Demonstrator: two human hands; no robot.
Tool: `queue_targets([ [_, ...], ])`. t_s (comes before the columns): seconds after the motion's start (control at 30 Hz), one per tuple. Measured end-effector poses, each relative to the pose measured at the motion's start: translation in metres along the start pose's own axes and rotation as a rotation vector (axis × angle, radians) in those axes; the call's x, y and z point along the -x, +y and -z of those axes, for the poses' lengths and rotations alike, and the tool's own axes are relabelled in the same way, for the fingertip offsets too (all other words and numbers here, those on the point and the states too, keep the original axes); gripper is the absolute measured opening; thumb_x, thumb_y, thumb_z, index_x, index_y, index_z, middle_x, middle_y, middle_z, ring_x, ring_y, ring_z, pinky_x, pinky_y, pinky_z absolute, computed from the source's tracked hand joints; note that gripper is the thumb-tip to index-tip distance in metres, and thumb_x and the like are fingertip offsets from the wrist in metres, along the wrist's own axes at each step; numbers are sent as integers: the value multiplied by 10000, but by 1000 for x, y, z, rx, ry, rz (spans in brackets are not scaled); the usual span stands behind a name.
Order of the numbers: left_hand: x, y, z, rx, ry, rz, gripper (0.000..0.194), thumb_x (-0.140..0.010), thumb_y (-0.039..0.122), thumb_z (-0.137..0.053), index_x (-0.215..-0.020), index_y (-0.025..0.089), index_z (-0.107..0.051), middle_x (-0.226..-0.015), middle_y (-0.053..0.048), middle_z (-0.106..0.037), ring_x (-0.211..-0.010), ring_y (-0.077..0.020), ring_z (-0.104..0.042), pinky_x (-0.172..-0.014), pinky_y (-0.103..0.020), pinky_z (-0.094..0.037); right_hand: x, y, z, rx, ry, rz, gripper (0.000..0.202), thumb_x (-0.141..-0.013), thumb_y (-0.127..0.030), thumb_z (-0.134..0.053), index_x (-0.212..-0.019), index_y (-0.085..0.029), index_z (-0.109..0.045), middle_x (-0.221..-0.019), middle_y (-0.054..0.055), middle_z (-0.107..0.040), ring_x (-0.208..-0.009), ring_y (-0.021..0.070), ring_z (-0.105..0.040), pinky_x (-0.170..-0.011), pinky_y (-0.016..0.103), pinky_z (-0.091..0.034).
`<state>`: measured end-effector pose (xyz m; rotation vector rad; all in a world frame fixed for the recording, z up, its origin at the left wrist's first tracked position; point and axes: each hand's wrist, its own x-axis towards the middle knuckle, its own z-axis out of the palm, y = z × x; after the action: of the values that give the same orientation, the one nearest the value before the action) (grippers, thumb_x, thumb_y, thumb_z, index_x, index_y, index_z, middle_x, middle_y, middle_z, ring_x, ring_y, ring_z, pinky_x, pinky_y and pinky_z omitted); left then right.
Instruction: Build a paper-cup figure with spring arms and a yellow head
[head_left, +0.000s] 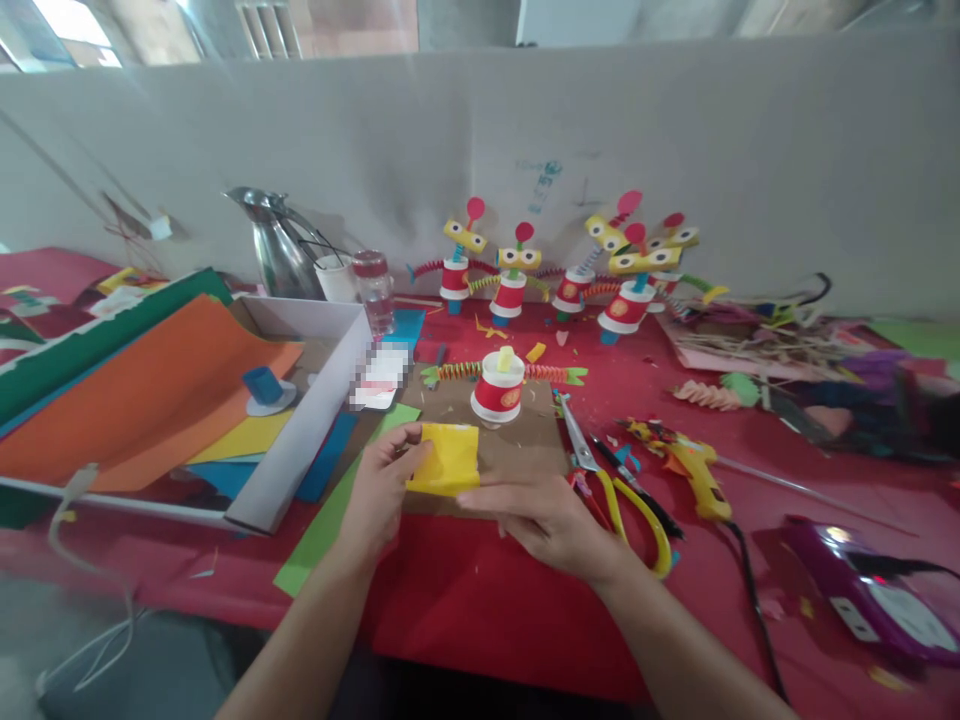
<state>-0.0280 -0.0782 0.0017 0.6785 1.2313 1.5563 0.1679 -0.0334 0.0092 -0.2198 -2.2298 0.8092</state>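
Observation:
A piece of yellow paper (pixel 450 458) is held up over the brown cardboard, its lower edge folded or curled. My left hand (pixel 384 485) pinches its left side between thumb and fingers. At the lower right corner, the fingertips of my right hand (pixel 544 520) are closed on the edge, the thumb mostly hidden. Just beyond the paper stands a red and white paper cup figure (pixel 499 388) with folded-paper arms and a small pale yellow piece on top. Scissors (pixel 600 470) with yellow handles lie to the right of my right hand.
Finished cup figures (pixel 517 290) stand along the wall. At left is a white box (pixel 315 400) of coloured paper. A yellow glue gun (pixel 694 475), its cord and a purple device (pixel 870 590) lie at right. A steel jug (pixel 274 245) and a glass jar (pixel 375 290) stand behind.

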Motion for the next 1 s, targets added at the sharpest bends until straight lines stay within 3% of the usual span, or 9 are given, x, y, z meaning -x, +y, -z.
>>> queue_targets([
  [0.07, -2, -2, 1, 13, -5, -3, 234, -659, 211, -756, -880, 166, -694, -738, 9, -680, -584, -94, -598, -554, -181, -456, -1, 0, 2, 94, -28, 50, 435, -872, -41, -465, -1229, -240, -616, -974, 52, -743, -797, 125, -686, -704, 221, -511],
  [0.17, -3, -4, 1, 13, -30, 5, 259, -658, 196, -757, -911, 164, -711, -758, -8, -706, -600, -111, -626, -548, -187, -465, 0, 4, 0, 198, -22, 43, 530, -830, -19, -485, -1307, -235, -568, -894, 32, -754, -687, 122, -665, -611, 218, -488],
  [0.37, 1, -2, -2, 7, -51, -29, 322, -675, 235, -770, -988, 165, -737, -849, -54, -750, -699, -166, -686, -614, -232, -516, 1, 12, -8, 269, 277, 80, 393, -878, -50, -574, -1157, -302, -690, -879, 15, -730, -721, 119, -657, -617, 220, -495],
  [0.5, 4, 2, -5, -31, -32, -45, 295, -646, 253, -798, -923, 158, -764, -816, -67, -760, -718, -192, -696, -626, -256, -531, -1, 9, -11, 217, 433, -10, 319, -873, -75, -585, -959, -324, -764, -988, 37, -666, -774, 126, -632, -636, 250, -508],
  [0.67, 5, 1, -7, -59, -26, -87, 251, -646, 240, -802, -885, 170, -773, -836, -63, -765, -747, -186, -695, -652, -252, -531, -2, 9, -16, 130, 387, -99, 312, -886, -77, -551, -1025, -286, -737, -904, 34, -743, -819, 167, -684, -722, 300, -526],
  [1.0, 6, 0, -6, -78, -77, -123, 181, -712, 250, -761, -882, 188, -775, -846, -40, -758, -807, -167, -677, -722, -228, -513, -5, 8, -15, 180, 417, -326, 287, -712, -24, -508, -820, -191, -715, -760, 57, -729, -689, 191, -646, -625, 279, -474],
])
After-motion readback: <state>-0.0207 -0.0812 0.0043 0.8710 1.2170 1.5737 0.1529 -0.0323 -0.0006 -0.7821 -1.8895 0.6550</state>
